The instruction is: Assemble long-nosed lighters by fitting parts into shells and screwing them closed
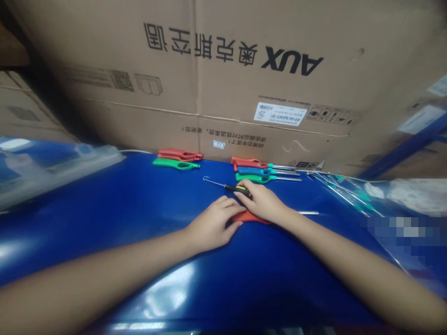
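Note:
A red long-nosed lighter [253,217] lies on the blue table, its metal tube reaching out to the right past my right wrist. My left hand [213,223] is closed around the left end of its handle. In my right hand [261,200] is a screwdriver [239,188] with a black and yellow handle. Its thin shaft points left, and a small bent wire shape shows at the tip. The right hand rests over the red handle, hiding part of it. Just beyond, red, blue [253,171] and green [254,178] lighters with metal tubes lie side by side.
Red [178,154] and green [171,163] handles without tubes lie at the back left. A large cardboard box [223,93] walls off the table's far edge. Several loose metal tubes [344,193] lie at right. Clear plastic [59,172] sits at left.

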`<state>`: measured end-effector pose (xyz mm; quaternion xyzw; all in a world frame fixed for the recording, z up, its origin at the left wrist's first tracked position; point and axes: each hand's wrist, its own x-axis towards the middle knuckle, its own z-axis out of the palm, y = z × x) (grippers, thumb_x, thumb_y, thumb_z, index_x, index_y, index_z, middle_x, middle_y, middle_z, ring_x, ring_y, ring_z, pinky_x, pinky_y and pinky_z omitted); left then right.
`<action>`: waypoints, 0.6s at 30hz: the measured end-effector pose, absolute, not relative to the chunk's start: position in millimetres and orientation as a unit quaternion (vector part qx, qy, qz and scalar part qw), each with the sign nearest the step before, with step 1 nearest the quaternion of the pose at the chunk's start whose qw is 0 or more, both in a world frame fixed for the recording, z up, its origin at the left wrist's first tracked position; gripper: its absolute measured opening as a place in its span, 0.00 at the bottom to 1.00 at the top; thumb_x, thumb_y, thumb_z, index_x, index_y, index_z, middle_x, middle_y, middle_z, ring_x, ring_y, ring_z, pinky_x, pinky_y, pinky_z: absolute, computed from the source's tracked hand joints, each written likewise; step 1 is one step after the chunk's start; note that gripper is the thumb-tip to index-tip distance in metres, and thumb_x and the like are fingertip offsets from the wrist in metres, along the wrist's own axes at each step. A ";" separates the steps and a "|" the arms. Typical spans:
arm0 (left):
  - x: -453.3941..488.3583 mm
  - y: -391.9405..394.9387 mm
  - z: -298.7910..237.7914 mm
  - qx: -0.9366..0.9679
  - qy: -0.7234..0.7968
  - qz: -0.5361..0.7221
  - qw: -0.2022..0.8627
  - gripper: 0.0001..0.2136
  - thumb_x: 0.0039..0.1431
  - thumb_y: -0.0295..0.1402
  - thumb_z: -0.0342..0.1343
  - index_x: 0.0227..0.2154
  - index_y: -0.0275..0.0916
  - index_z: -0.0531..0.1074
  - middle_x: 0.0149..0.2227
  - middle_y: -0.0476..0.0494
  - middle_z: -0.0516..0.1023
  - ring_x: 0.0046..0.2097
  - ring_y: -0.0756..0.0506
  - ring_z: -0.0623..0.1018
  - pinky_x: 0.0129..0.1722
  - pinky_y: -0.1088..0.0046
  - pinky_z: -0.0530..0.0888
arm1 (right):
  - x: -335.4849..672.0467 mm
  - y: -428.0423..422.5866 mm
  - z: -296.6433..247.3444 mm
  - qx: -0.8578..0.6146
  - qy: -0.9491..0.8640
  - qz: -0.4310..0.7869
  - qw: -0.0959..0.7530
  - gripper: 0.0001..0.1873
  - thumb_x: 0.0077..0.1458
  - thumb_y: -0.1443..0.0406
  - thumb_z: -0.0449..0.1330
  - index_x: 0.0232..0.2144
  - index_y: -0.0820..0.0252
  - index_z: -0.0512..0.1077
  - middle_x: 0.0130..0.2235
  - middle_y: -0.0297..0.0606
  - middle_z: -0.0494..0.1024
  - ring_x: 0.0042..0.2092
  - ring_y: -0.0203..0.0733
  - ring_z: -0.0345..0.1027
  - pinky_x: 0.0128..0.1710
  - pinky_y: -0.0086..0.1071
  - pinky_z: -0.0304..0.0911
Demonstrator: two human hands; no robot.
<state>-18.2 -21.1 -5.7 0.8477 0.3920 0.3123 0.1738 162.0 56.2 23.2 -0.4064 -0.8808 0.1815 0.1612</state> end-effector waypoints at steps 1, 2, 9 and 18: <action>-18.2 -21.2 -5.9 0.848 0.392 0.311 0.173 0.13 0.64 0.28 0.55 0.50 0.39 0.74 0.48 0.41 0.78 0.50 0.41 0.73 0.55 0.59 0.72 | 161.3 56.6 22.8 -0.405 -0.881 0.183 0.163 0.09 0.65 0.59 0.54 0.43 0.56 0.69 0.40 0.40 0.81 0.39 0.45 0.75 0.34 0.32 0.61; -18.3 -21.4 -6.2 0.849 0.393 0.309 0.173 0.13 0.64 0.28 0.55 0.51 0.39 0.74 0.48 0.41 0.78 0.50 0.41 0.73 0.55 0.59 0.72 | 160.9 56.8 22.6 -0.403 -0.881 0.186 0.167 0.09 0.65 0.59 0.54 0.42 0.56 0.69 0.40 0.40 0.81 0.38 0.45 0.74 0.34 0.32 0.61; -18.8 -22.3 -5.1 0.851 0.400 0.297 0.165 0.14 0.65 0.30 0.54 0.51 0.38 0.74 0.46 0.39 0.76 0.48 0.41 0.72 0.54 0.60 0.72 | 168.6 52.2 29.2 -0.408 -0.859 0.210 0.228 0.12 0.65 0.58 0.53 0.45 0.57 0.71 0.41 0.40 0.81 0.38 0.44 0.74 0.40 0.35 0.64; -20.2 -20.5 -4.9 0.857 0.366 0.307 0.192 0.15 0.64 0.32 0.58 0.52 0.39 0.75 0.47 0.40 0.78 0.49 0.42 0.74 0.53 0.61 0.73 | 210.3 35.8 44.4 -0.462 -0.652 0.414 0.435 0.16 0.52 0.52 0.66 0.36 0.57 0.75 0.21 0.28 0.64 0.22 0.34 0.54 0.21 0.29 0.49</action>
